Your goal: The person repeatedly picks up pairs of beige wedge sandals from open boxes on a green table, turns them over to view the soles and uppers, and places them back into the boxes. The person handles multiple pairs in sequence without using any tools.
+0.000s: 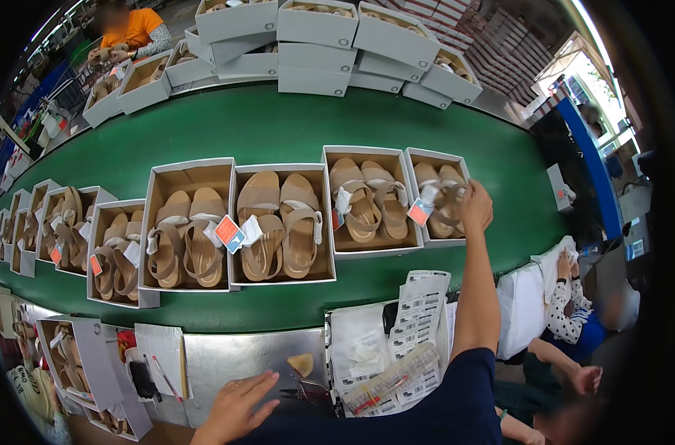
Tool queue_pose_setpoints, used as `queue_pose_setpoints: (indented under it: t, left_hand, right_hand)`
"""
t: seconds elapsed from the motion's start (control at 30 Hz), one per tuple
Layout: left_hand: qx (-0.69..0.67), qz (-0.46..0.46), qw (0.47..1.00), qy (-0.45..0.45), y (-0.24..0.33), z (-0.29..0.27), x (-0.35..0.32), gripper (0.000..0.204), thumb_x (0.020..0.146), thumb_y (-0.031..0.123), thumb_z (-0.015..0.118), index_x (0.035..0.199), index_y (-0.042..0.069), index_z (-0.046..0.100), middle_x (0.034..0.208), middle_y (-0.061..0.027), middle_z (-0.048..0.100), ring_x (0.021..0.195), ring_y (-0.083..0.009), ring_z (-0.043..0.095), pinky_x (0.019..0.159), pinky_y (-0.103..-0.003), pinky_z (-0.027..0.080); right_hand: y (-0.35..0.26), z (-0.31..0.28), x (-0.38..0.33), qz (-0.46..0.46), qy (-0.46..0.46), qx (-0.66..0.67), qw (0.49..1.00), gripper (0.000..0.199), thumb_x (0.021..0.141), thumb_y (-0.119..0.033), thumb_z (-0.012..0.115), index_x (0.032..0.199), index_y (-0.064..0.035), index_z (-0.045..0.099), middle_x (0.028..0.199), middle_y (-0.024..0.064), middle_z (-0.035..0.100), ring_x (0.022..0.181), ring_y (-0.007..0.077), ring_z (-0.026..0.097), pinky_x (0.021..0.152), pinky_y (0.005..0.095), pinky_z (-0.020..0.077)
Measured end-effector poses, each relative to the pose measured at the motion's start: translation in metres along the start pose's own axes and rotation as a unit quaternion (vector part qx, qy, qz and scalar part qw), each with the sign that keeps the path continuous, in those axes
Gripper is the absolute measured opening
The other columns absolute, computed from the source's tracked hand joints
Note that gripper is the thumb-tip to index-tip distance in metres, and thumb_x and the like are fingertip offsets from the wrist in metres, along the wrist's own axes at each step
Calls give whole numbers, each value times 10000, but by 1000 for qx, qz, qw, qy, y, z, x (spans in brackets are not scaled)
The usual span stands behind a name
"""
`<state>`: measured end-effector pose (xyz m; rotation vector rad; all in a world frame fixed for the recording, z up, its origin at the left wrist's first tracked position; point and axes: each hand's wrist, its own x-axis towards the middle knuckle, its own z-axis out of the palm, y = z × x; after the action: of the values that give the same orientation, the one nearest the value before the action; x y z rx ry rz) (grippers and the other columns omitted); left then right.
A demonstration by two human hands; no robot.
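Reaching far across the green conveyor belt, the right hand closes its grip on the tan sandal in the rightmost open box, heel-to-toe axis running away from the person, while the left hand rests flat, fingers spread, on the steel tabletop at the near edge.

Shoe factory packing line: green conveyor (boxed sandals queued).
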<state>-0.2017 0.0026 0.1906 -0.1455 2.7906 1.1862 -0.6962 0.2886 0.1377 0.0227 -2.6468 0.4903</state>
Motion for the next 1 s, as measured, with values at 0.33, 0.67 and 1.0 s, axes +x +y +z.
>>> queue_pose_setpoints:
  t: [0.33, 0.67, 1.0]
  left_hand:
    - [33, 49, 998, -12, 4, -8, 11, 525, 789, 214, 751, 1269, 79, 589, 1199, -126, 648, 1014, -297, 650, 856, -364, 507]
    - [-118, 111, 972, 172, 23, -62, 19, 551, 875, 94, 651, 1389, 34, 461, 1338, -206, 535, 1139, -311, 593, 945, -365, 477]
    - [-628, 22, 760, 166, -2, -33, -29, 643, 1005, 362, 392, 1535, 114, 125, 1498, -94, 328, 1341, -205, 377, 1095, -348, 311]
  right_hand:
    - [-98, 84, -86, -135, -183, -8, 974, 341, 886, -370, 561, 888, -51, 681, 972, 164, 657, 861, 379, 643, 763, 516, 496]
    - [-174, -169, -134, -202, 69, 227, 950, 253, 910, -252, 584, 875, -9, 644, 850, 140, 591, 749, 324, 599, 640, 408, 486]
    - [-111, -146, -415, 171, -390, 719, 550, 510, 970, -326, 513, 1382, -39, 424, 1302, 99, 550, 1155, 221, 559, 968, 336, 474]
